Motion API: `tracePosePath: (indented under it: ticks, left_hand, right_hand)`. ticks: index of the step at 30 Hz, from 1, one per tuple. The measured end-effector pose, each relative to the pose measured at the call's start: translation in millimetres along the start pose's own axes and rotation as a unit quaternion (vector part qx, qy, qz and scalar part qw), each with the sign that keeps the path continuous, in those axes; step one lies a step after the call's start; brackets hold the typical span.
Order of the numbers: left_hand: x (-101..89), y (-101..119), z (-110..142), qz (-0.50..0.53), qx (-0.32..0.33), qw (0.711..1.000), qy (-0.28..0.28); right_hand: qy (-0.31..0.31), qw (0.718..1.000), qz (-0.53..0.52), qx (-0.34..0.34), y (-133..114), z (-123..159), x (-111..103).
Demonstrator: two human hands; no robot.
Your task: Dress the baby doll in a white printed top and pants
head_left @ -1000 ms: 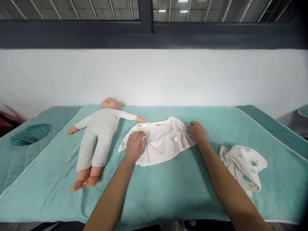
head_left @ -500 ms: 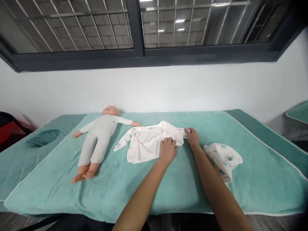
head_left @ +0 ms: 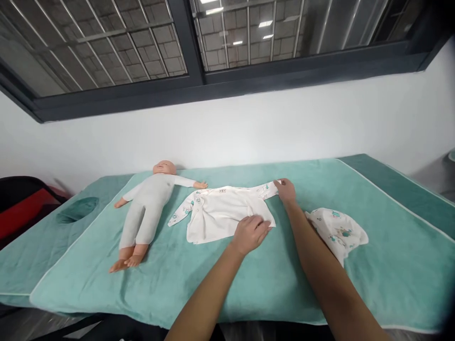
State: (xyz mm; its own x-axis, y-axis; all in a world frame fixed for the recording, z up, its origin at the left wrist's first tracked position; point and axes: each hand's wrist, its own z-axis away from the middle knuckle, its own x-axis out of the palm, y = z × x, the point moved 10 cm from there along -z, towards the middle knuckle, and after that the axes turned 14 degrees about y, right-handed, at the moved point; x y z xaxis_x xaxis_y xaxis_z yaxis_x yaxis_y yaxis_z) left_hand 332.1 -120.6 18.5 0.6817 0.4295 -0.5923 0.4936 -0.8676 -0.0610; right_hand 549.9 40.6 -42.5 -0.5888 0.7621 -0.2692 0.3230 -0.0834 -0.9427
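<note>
A white baby shirt (head_left: 223, 213) lies spread on the green bed cover, inside up, with small prints on its sleeves. The cuff of its right-hand sleeve is pinched in my right hand (head_left: 285, 190), and that sleeve stretches out straight. My left hand (head_left: 250, 234) rests over the shirt's lower right corner, fingers extended and slightly apart. To the left, a baby doll (head_left: 151, 199) in a pale grey cloth body lies on its back, one hand near the shirt's shoulder. A crumpled printed white cloth garment (head_left: 337, 232) sits right of my right forearm, which partly hides it.
The green cover (head_left: 170, 289) spreads over a bed pushed against a white wall (head_left: 249, 128). A face hole (head_left: 77, 210) opens in the bed's left end. Above is a dark-framed window (head_left: 192, 71) with bars. A red and black item (head_left: 24, 208) stands at far left.
My left hand has moved from the shirt's left side to its lower right corner. My right hand has taken the right-hand sleeve's cuff and drawn the sleeve out straight. The view has shifted and tilted.
</note>
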Motion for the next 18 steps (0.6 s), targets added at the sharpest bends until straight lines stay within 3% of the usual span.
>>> tracePosePath:
  ticks: [6,9,11,14,16,18]
  left_hand:
    - [2.9,10,-2,0.05,0.012,0.998,-0.035]
    - [-3.1,9,-1,0.089,-0.029,0.995,-0.026]
    - [-13.4,1,5,0.105,-0.078,0.991,-0.007]
    - [-38.4,-17,25,0.108,-0.144,0.984,0.015]
    - [-56.3,-30,45,0.093,-0.172,0.981,-0.003]
    - [-71.3,-46,69,0.054,-0.197,0.978,-0.047]
  right_hand:
    - [0.078,0.995,-0.026,-0.05,-15,1,-14]
    - [0.092,0.991,-0.034,-0.094,-35,10,-24]
    - [0.077,0.984,-0.03,-0.159,-58,27,-27]
    - [-0.023,0.967,-0.024,-0.254,-93,71,-14]
    - [-0.161,0.945,-0.019,-0.283,-107,111,7]
    - [-0.319,0.894,0.024,-0.315,-112,160,30]
